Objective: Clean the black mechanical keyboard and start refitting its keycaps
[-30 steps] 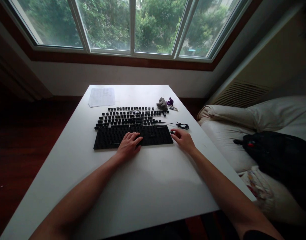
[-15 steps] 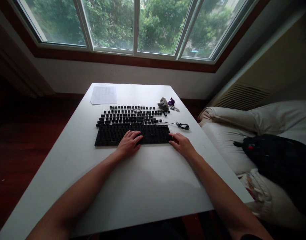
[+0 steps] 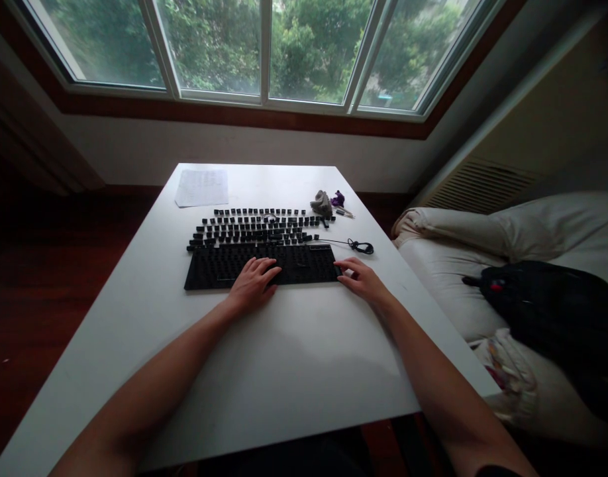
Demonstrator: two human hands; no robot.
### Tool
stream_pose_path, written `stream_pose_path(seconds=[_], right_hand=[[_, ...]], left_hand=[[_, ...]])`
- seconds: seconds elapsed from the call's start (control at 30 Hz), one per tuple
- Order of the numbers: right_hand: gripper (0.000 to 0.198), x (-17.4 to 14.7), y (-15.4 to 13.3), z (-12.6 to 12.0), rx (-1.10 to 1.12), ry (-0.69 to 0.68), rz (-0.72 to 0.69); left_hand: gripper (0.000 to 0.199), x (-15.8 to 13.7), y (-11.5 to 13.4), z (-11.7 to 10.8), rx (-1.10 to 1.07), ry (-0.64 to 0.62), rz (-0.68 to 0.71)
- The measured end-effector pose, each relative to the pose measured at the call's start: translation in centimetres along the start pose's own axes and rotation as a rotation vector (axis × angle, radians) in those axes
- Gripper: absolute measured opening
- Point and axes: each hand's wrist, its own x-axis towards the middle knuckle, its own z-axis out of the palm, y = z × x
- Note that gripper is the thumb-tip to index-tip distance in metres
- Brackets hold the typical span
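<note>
Both hands at a black keyboard in mid-frame

The keyboard lies at the centre of the frame, with white tabletop on either side and a broad stretch of it running between the forearms to the near edge at the bottom. Rows of small black keycaps sit close along its upper side. Right of centre, the coiled cable lies near the tabletop's slanting right edge. A paper sheet occupies the upper-left corner, a grey cloth and a purple one the upper right.

The left hand rests on the keyboard's lower middle, fingers slightly spread, hiding the part beneath. The right hand is at the keyboard's right end, thumb and forefinger curved towards each other; whether they pinch anything is too dark to tell. Individual keys on the board blur into black. The forearms are cut off at the bottom of the frame, the black bag at the right.

One second ago, the right hand's fingertips were just off the keyboard's right end, with a small dark piece at them; now they reach its edge. The left hand has stayed in place.
</note>
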Motion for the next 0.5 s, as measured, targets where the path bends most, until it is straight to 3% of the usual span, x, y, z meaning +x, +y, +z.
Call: stream_pose_path(seconds=[0.27, 0.5], right_hand=[[0.044, 0.0, 0.2, -0.1, 0.069, -0.015, 0.028], [0.041, 0.2, -0.8, -0.1, -0.082, -0.017, -0.005]], left_hand=[[0.048, 0.0, -0.1, -0.1, -0.002, -0.003, 0.006], [0.048, 0.0, -0.1, 0.0, -0.016, 0.007, 0.003]])
